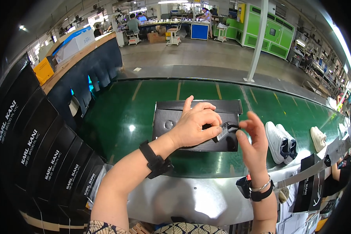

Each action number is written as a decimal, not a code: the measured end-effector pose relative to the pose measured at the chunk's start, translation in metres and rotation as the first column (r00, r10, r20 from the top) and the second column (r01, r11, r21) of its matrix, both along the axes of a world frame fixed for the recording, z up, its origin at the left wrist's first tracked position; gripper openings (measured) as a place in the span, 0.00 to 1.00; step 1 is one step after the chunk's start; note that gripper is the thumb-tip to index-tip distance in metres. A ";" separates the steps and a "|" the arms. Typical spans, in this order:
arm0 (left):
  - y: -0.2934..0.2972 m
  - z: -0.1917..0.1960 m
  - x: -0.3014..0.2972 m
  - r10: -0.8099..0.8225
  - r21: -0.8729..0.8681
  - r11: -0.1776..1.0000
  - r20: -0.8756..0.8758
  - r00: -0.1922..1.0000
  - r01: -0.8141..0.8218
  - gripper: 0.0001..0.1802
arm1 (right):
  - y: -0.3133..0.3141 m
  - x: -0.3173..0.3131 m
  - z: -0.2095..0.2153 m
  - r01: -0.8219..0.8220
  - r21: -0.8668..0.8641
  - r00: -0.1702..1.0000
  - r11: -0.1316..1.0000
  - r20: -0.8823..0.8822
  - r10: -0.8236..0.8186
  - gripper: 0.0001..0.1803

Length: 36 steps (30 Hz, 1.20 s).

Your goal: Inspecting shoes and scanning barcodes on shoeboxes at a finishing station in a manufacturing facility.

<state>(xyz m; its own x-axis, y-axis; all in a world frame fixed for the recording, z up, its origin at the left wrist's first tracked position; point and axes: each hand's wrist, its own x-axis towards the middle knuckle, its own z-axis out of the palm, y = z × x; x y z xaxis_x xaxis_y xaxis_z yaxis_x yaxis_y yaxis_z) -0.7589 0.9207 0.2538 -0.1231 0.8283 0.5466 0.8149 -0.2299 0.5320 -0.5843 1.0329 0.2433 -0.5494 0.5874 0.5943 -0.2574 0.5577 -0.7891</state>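
Pinched between the thumb and forefinger of the left hand (pixel 195 124), a small black tag with a pale label (pixel 223 132) sticks out to the right of the fingertips, over the right part of a black box (pixel 163 136) on the green belt (pixel 134 109). Just right of the tag is the right hand (pixel 255 140); whether its fingertips pinch the tag's dark strip (pixel 233 126), I cannot tell.

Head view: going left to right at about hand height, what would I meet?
Stack of black shoeboxes, flat-lying black shoebox, the person's right hand, white sneakers, cream sneakers.
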 end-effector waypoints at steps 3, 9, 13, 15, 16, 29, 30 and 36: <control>-0.001 -0.001 -0.004 0.035 0.000 0.999 -0.113 0.993 -0.035 0.09 | 0.006 -0.002 -0.006 -0.008 -0.073 0.997 0.997 0.070 0.013 0.19; 0.001 0.000 0.001 0.091 0.057 0.995 -0.244 0.966 -0.079 0.13 | 0.009 0.000 -0.010 -0.063 -0.244 0.995 0.968 0.060 0.080 0.17; -0.004 -0.002 -0.004 0.095 0.009 0.995 -0.227 0.969 -0.095 0.13 | 0.010 -0.006 -0.005 -0.089 -0.335 0.983 0.938 0.120 0.136 0.17; -0.005 -0.001 -0.005 0.083 -0.025 0.996 -0.199 0.976 -0.090 0.14 | 0.010 -0.008 -0.001 -0.091 -0.318 0.984 0.944 0.117 0.135 0.17; -0.006 -0.001 -0.008 0.072 -0.034 0.996 -0.157 0.985 -0.078 0.13 | 0.009 -0.010 0.000 -0.098 -0.301 0.984 0.949 0.112 0.137 0.17; -0.012 0.001 -0.016 0.060 -0.081 0.993 -0.272 0.960 -0.085 0.15 | 0.004 -0.020 -0.005 0.007 -0.124 0.966 0.992 0.258 0.025 0.18; -0.013 0.001 -0.018 0.062 -0.085 0.993 -0.272 0.960 -0.088 0.15 | 0.003 -0.021 -0.005 0.005 -0.123 0.964 0.992 0.265 0.028 0.18; -0.016 0.002 -0.018 0.077 -0.095 0.990 -0.293 0.953 -0.109 0.15 | 0.002 -0.023 -0.006 0.005 -0.110 0.960 0.994 0.277 0.026 0.18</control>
